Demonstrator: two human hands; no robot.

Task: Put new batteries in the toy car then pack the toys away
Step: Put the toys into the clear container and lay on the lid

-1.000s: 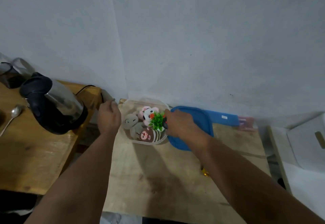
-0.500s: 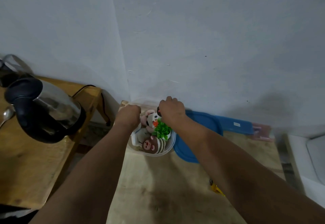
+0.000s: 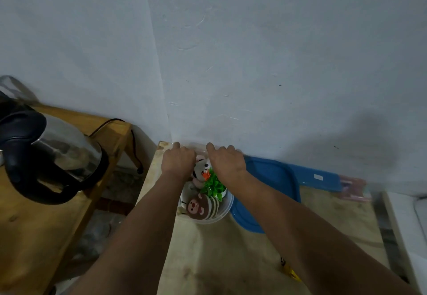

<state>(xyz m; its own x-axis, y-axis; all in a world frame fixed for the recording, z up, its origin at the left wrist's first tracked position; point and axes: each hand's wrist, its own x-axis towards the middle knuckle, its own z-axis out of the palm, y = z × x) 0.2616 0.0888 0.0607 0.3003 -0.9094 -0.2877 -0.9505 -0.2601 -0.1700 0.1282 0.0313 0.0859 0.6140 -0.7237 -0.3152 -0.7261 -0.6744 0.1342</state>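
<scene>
A clear plastic tub (image 3: 225,211) stands at the back left of the pale wooden table (image 3: 231,260), against the wall. Inside it lie a brown striped plush (image 3: 203,205), a white plush (image 3: 203,167) and a green leafy toy (image 3: 213,184). My left hand (image 3: 178,162) and my right hand (image 3: 226,162) both reach over the tub and curl on its far rim by the wall. A blue lid (image 3: 270,186) lies flat just right of the tub. No toy car is visible.
A steel kettle with a black handle (image 3: 53,156) sits on a darker wooden table (image 3: 34,237) at the left, with a gap between the tables. A blue flat box (image 3: 321,179) and pink packet (image 3: 353,186) lie along the wall. A small yellow object (image 3: 292,271) peeks from under my right forearm.
Both hands moved from the tub's sides to its far rim at the wall. The camera view has shifted closer and lower.
</scene>
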